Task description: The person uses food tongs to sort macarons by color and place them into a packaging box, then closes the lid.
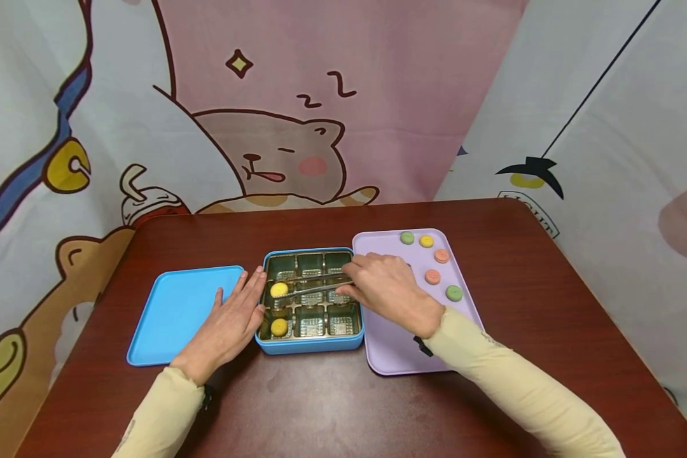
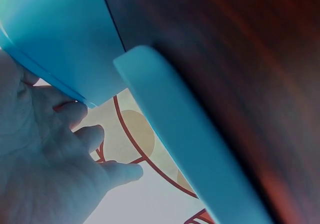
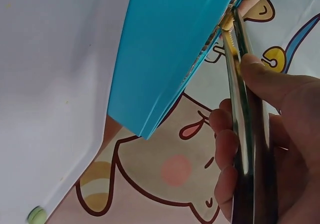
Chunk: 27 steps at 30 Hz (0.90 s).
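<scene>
My right hand (image 1: 386, 289) holds metal tongs (image 3: 246, 129), fingers on one side and thumb on the other. The tongs reach left over a blue box (image 1: 312, 345) with a gold compartment insert. Their tips are at a small round yellow piece (image 1: 278, 290) in the left compartment of the middle row; whether they grip it I cannot tell. Another yellow piece (image 1: 278, 327) sits in the front left compartment. My left hand (image 1: 229, 324) touches the box's left side with straight fingers, partly over the blue lid (image 1: 177, 318). In the left wrist view, the left hand (image 2: 50, 139) is beside the box.
A lilac tray (image 1: 397, 346) stands against the box's right side. On it lie green pieces (image 1: 453, 293), orange pieces (image 1: 432, 277) and a yellow disc (image 1: 426, 241), mostly toward the far and right edges. The brown table (image 1: 298, 407) ends at a cartoon-print curtain (image 1: 401, 95).
</scene>
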Available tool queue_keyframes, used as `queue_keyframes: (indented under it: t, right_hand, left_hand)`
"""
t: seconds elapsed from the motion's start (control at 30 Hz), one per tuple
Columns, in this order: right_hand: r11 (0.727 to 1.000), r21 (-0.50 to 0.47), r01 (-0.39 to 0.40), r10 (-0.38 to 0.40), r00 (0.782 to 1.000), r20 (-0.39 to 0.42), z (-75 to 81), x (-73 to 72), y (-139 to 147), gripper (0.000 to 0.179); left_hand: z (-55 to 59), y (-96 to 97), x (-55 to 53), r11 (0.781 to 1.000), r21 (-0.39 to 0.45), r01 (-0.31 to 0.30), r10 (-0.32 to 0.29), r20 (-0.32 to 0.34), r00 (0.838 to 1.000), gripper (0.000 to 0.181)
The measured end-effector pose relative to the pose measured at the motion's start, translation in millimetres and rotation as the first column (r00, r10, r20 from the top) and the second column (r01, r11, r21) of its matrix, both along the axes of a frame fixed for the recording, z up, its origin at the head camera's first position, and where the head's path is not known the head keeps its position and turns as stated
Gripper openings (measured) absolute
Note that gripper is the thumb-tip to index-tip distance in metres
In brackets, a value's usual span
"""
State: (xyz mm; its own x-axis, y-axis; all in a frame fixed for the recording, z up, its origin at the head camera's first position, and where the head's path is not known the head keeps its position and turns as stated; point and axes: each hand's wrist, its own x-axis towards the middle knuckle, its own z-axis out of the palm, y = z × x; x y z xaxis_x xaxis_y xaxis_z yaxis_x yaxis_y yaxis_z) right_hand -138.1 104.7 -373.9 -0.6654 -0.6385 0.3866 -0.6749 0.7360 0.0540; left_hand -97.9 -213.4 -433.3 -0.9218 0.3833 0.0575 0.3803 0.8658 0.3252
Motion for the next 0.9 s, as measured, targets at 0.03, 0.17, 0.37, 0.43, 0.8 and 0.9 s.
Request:
queue_keyframes:
  t: [0.03,0.17,0.37,0.43,0.8,0.9]
  right_hand:
    - [1.000,0.001,0.002,-0.002,1.000,0.002,0.1,0.1,-0.7,0.031]
    - [1.000,0.009,0.009,-0.009,1.000,-0.006,-0.6,0.5,-2.6,0.029]
    - [1.000,0.016,0.014,-0.014,1.000,-0.022,-0.8,0.8,-4.1,0.029]
    - [1.000,0.015,0.020,-0.020,1.000,-0.006,0.1,1.1,-3.7,0.030]
    - [0.998,-0.052,0.032,-0.029,0.998,0.061,4.3,8.6,23.3,0.035]
    - [0.996,-0.082,0.027,-0.022,0.998,0.054,5.2,11.9,35.6,0.038]
  left_hand:
    - [0.1,0.0,0.1,1.000,0.001,-0.001,0.001,0.002,1.000,0.061]
    - [0.6,0.0,0.7,1.000,0.007,-0.003,0.003,0.013,1.000,0.060]
    - [0.5,0.1,1.3,1.000,0.014,-0.006,0.006,0.021,1.000,0.061]
    - [0.3,0.4,0.9,1.000,0.014,-0.006,0.006,0.019,1.000,0.061]
    - [-0.6,0.6,-1.0,1.000,0.001,-0.004,0.004,0.010,1.000,0.060]
    - [-0.8,-1.1,-0.1,1.000,-0.002,-0.007,0.007,0.013,1.000,0.060]
